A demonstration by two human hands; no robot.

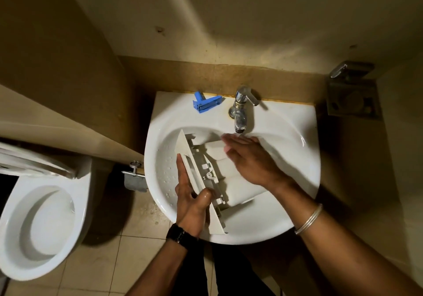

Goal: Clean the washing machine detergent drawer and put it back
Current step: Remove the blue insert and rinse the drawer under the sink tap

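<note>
The white detergent drawer lies tilted in the white sink, its front panel toward the left. My left hand grips that front panel, thumb over its inner edge and fingers behind it. With straight fingers, my right hand lies flat on the drawer's back compartments, just under the chrome tap. A blue plastic insert lies on the sink's back ledge, left of the tap.
A white toilet with its lid up stands at the left, behind a low partition wall. A metal fixture is mounted on the wall at the right. Tiled floor lies below the sink.
</note>
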